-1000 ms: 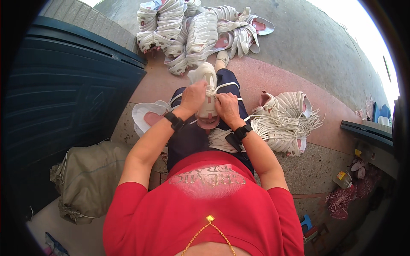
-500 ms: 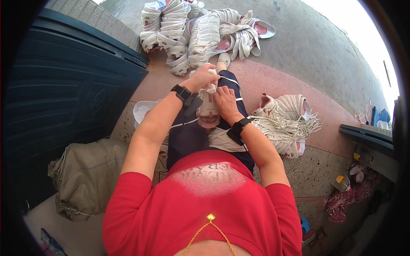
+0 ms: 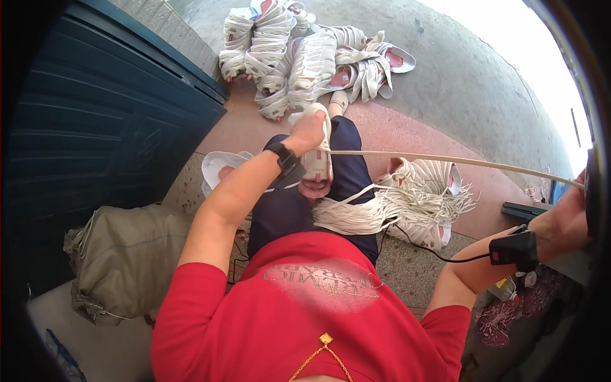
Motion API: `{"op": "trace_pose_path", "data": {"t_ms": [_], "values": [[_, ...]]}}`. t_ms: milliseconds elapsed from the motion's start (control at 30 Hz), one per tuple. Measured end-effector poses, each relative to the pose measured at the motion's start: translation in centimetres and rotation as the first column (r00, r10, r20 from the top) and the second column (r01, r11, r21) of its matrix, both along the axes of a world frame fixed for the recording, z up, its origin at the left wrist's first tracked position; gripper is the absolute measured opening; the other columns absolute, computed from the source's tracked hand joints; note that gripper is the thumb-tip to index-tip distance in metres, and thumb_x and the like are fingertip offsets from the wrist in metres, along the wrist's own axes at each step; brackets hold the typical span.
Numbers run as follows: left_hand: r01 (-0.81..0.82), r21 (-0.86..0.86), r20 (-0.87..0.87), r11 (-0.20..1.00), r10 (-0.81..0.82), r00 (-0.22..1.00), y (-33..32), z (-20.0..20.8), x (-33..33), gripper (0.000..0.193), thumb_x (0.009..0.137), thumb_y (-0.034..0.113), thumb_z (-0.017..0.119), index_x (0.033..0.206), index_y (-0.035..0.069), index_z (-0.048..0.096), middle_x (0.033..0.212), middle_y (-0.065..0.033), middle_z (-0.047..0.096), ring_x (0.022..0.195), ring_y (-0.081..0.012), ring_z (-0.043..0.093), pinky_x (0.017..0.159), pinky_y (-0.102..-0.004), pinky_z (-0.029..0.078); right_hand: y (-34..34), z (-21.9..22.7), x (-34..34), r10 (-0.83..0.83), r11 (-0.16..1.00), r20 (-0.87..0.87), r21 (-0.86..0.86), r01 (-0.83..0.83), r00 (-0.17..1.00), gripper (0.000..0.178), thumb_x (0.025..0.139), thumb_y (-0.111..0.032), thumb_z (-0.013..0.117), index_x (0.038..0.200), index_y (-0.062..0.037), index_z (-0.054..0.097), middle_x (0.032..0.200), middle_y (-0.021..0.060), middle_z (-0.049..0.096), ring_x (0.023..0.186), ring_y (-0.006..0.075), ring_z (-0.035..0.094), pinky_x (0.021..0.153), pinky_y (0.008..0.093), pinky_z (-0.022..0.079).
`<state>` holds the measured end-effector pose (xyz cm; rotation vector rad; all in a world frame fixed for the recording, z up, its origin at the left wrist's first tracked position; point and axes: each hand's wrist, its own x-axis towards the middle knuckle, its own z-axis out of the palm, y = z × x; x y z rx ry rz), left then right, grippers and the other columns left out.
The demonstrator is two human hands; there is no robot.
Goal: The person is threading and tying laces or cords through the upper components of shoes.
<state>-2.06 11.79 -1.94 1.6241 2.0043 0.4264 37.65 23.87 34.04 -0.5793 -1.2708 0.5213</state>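
A white shoe upper [image 3: 316, 167] with a pinkish lining rests against my thighs. My left hand [image 3: 308, 132] is closed around its far end. From beside that hand a white lace [image 3: 439, 156] runs taut across to the right rim of the view. There my right hand [image 3: 568, 216] is closed on the lace's other end, arm stretched far out; the rim cuts off part of its fingers. A bundle of loose white laces [image 3: 350, 214] lies over my right thigh.
Stacked white uppers [image 3: 312, 60] are heaped on the floor ahead. More uppers [image 3: 433, 172] with trailing laces lie to my right, another [image 3: 216, 167] to my left. A dark blue door [image 3: 114, 95] and a stuffed greenish sack [image 3: 137, 258] stand on the left.
My right hand has swung from the shoe upper far out to the right, drawing the lace into a long straight line. My left hand stays on the upper.
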Motion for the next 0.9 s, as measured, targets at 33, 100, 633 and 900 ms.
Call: {"op": "trace_pose_path", "data": {"t_ms": [33,100,633,900], "values": [[-0.027,0.003,-0.04,1.0,0.027,0.999,-0.7,-0.7,-1.6,0.043,0.094,0.009,0.055,0.137,0.0,0.052,0.091,-0.0227,0.071,0.056,-0.026,0.069,0.048,-0.038,0.053,0.8,-3.0,-0.2,0.09,0.982,-0.004,-0.163,-0.089,0.996,0.005,0.092,-0.004,0.06,0.09,-0.0003,0.062,0.085,0.0128,0.066,0.077,0.0203,0.065,0.072,0.0321,0.053],[-0.073,-0.205,0.148,0.976,0.105,0.983,-2.2,0.7,-2.0,0.043,0.096,0.008,0.052,0.138,0.001,0.051,0.09,-0.021,0.071,0.056,-0.0244,0.068,0.047,-0.0375,0.052,0.8,-10.2,-1.9,0.228,0.849,0.026,-0.494,-0.186,0.973,0.006,0.091,-0.007,0.061,0.091,-0.0012,0.063,0.086,0.014,0.067,0.078,0.0219,0.066,0.072,0.0335,0.053],[-0.248,-0.488,0.685,0.837,0.543,0.485,-5.8,2.2,-5.4,0.048,0.093,0.01,0.063,0.139,0.003,0.049,0.078,-0.0032,0.061,0.044,-0.0067,0.043,0.036,-0.0239,0.032,-14.7,-38.8,-27.8,0.53,0.84,0.847,-0.532,0.113,0.043,0.018,0.09,-0.02,0.06,0.093,-0.0032,0.063,0.079,0.0178,0.071,0.077,0.0355,0.073,0.067,0.0442,0.058],[-0.244,-0.572,0.724,0.783,0.622,0.297,-6.0,2.4,-6.4,0.042,0.092,0.008,0.06,0.132,0.006,0.05,0.078,-0.0038,0.059,0.047,-0.0086,0.042,0.039,-0.0258,0.029,-10.5,-28.0,-23.0,0.938,0.061,-0.059,-0.942,-0.329,0.341,0.014,0.097,-0.02,0.053,0.087,-0.0098,0.056,0.068,0.0056,0.053,0.052,0.0221,0.049,0.049,0.0358,0.042]]}}
